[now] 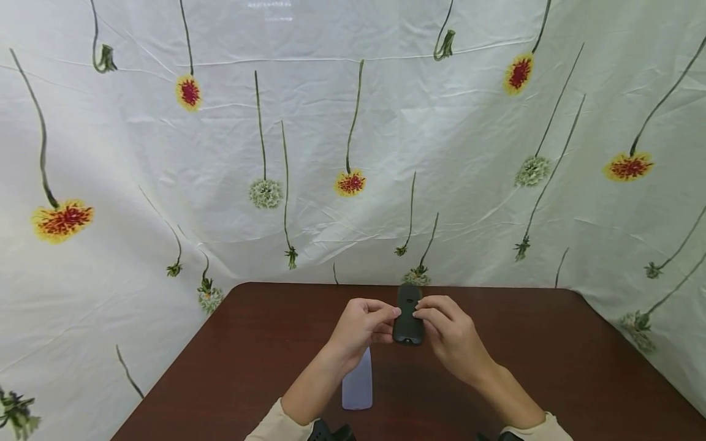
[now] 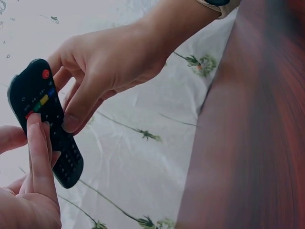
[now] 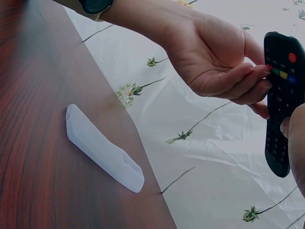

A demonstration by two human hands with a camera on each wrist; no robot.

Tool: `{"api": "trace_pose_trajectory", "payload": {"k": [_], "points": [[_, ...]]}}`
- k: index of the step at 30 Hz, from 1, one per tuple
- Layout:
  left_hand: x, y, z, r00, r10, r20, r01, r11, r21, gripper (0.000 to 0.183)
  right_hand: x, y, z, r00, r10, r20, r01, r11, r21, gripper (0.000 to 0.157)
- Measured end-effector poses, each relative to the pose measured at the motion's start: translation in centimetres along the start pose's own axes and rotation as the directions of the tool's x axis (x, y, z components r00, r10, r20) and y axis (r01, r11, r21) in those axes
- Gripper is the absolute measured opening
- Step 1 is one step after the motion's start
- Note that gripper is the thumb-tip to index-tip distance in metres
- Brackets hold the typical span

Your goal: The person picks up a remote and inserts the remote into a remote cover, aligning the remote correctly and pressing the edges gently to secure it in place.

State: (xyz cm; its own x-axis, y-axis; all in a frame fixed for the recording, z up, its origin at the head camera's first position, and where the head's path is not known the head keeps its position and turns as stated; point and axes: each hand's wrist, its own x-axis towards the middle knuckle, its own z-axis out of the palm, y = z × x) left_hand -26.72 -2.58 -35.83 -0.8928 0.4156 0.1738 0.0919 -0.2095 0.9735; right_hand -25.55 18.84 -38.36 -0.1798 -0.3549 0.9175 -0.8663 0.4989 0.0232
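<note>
A black remote control (image 1: 409, 327) is held up over the table between both hands, its back toward the head view. In both wrist views its button face shows, with red, green, yellow and blue keys. The left hand (image 1: 358, 324) pinches one long side, thumb on the back and fingers on the button face. From the other side the right hand (image 1: 455, 337) grips it with thumb and fingers. Below the left hand a pale, whitish sleeve-like cover (image 3: 102, 150) lies on the table, partly hidden by the left hand and forearm in the head view.
The dark reddish-brown table (image 1: 265, 355) reaches back to a white cloth (image 1: 309, 141) printed with flowers, hanging behind and at both sides. A dark band (image 3: 95, 5) sits on the left wrist.
</note>
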Motion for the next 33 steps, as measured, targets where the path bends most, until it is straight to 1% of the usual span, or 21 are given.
{"api": "trace_pose_trajectory", "payload": {"k": [9,16,22,23,25,26,27,29,30,31,32,33], "points": [[0.1,-0.2,-0.1,1.0,-0.019,0.014,0.02,0.999,-0.034,0.015,0.0,0.0,-0.1,1.0,0.005,-0.003,-0.005,1.0,0.01,0.026],[0.0,-0.2,-0.1,1.0,-0.014,0.008,0.015,0.999,-0.051,0.012,0.1,0.1,-0.2,1.0,0.01,0.005,-0.01,1.0,0.006,0.027],[0.1,-0.4,-0.3,1.0,-0.011,-0.003,0.011,0.999,-0.051,0.013,0.2,0.1,-0.1,1.0,0.003,-0.028,-0.003,1.0,-0.001,0.027],[0.2,-0.4,-0.3,1.0,-0.007,-0.005,0.007,0.999,-0.05,0.013,0.3,0.1,-0.1,0.999,0.006,-0.04,-0.006,1.0,-0.002,0.025],[0.2,-0.4,-0.3,1.0,0.003,-0.01,-0.004,0.999,-0.045,0.015,0.4,0.0,-0.2,0.998,0.028,-0.056,-0.028,1.0,0.003,0.012],[0.2,-0.4,-0.3,1.0,0.007,-0.011,-0.008,0.999,-0.043,0.016,0.5,0.0,-0.2,0.997,0.045,-0.062,-0.045,0.999,0.01,0.007],[0.2,-0.4,-0.4,1.0,0.012,-0.011,-0.012,0.999,-0.04,0.016,0.5,-0.1,-0.3,0.995,0.076,-0.06,-0.075,0.997,0.024,0.01],[0.1,-0.3,-0.4,1.0,0.019,-0.01,-0.019,0.999,-0.033,0.018,0.7,-0.3,-0.5,0.985,0.165,-0.042,-0.162,0.984,0.071,0.026],[0.1,-0.3,-0.4,1.0,0.02,-0.011,-0.02,0.999,-0.027,0.019,0.7,-0.4,-0.7,0.975,0.222,-0.025,-0.219,0.971,0.096,0.032],[0.1,-0.3,-0.4,1.0,0.021,-0.012,-0.021,1.0,-0.021,0.02,0.8,-0.5,-0.8,0.958,0.286,-0.008,-0.283,0.951,0.121,0.033],[0.1,-0.3,-0.4,1.0,0.023,-0.015,-0.024,1.0,-0.015,0.021,0.9,-0.7,-1.0,0.934,0.357,0.014,-0.354,0.923,0.151,0.032],[0.2,-0.4,-0.4,1.0,0.023,-0.018,-0.023,1.0,-0.009,0.021,1.0,-0.8,-1.1,0.9,0.434,0.043,-0.434,0.882,0.185,0.03]]}}
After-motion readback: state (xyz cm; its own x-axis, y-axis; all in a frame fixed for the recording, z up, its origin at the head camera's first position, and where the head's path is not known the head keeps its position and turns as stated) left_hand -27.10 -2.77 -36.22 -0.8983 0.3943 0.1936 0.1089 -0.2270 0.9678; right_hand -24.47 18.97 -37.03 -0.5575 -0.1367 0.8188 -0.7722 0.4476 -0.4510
